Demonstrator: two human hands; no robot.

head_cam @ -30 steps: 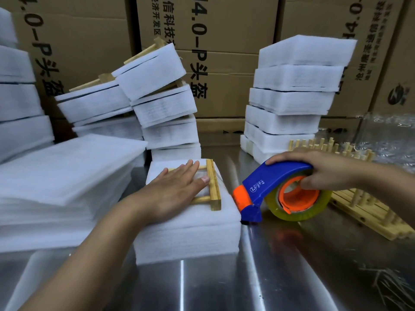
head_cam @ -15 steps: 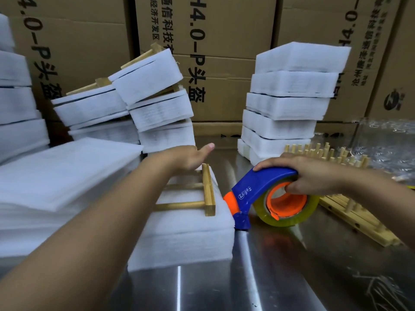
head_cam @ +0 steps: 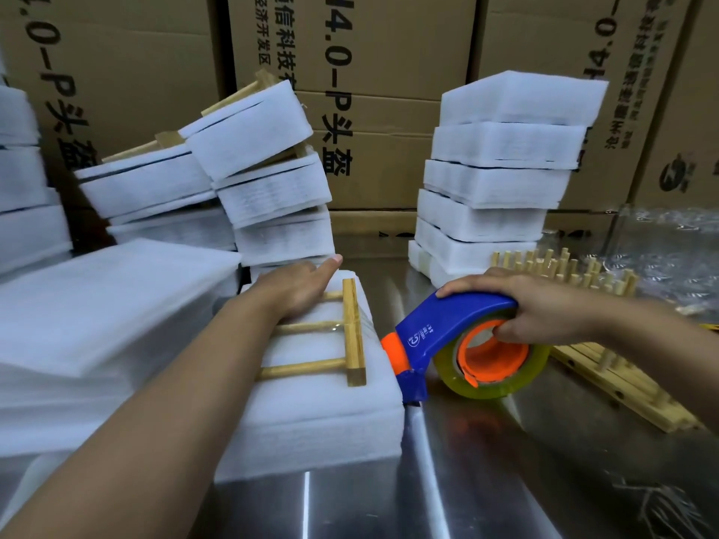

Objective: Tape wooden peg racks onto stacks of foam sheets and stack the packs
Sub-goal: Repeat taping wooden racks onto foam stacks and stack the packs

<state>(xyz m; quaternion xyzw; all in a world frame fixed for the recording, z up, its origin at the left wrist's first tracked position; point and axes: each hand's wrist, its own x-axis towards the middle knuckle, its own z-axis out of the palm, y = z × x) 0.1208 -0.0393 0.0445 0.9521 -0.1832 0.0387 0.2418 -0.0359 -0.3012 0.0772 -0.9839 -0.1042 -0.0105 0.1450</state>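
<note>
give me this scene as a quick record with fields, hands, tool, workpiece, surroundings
left hand: flat on the peg rack, fingers straight
right hand: grips the tape dispenser
tape dispenser: blue and orange, nose at the foam stack's right side
peg rack: lies on top of the foam stack
spare racks: on the table, right of the tape dispenser
taped packs: piled behind on the left, leaning

Shiny steel table (head_cam: 486, 480); behind it stacked cardboard boxes (head_cam: 389, 52) (black print); even light.
</note>
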